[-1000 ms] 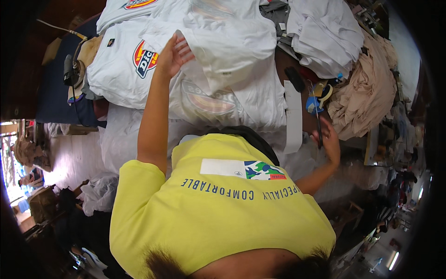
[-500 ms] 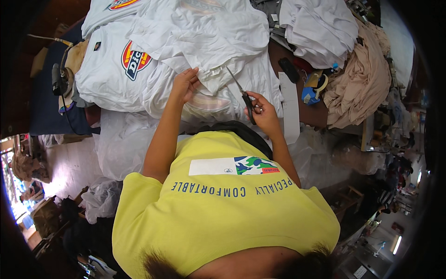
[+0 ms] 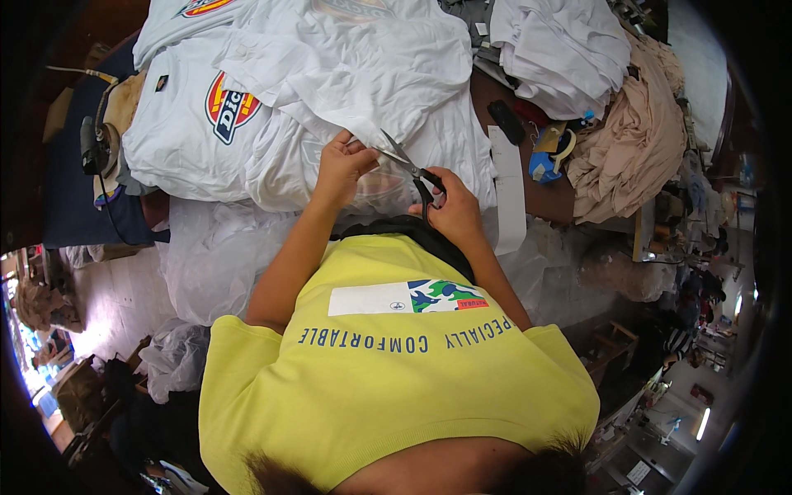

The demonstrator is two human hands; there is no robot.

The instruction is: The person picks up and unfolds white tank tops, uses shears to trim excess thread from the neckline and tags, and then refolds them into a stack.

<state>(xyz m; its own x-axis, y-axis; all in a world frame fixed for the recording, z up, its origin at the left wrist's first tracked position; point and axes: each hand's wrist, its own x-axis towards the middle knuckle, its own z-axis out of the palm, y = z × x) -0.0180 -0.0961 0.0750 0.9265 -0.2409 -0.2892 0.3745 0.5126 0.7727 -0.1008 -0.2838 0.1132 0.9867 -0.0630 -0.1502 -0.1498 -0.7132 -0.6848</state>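
Note:
A pile of white T-shirts [image 3: 437, 132] with printed badges lies in front of me. My left hand [image 3: 342, 172] is closed in a pinch at the near edge of the uppermost white shirt [image 3: 338, 87]; the small bit between its fingertips is partly hidden. My right hand [image 3: 454, 208] grips black-handled scissors [image 3: 406, 162] by their finger loops. The scissor blades are spread and point up and left, with one tip close to my left fingertips and the other over the white cloth.
An iron [image 3: 103, 148] with a cord stands at the left. Towards the right are a white paper strip [image 3: 507, 194], a dark elongated object [image 3: 506, 122], a tape dispenser [image 3: 551, 155] and a beige cloth heap [image 3: 631, 148]. More white garments [image 3: 561, 49] lie behind. Clear plastic [image 3: 219, 264] hangs below the table edge.
The scissors have opened and moved left, nearer my left hand. My left hand has shifted slightly right and towards me. The small white label visible before is no longer seen on the cloth.

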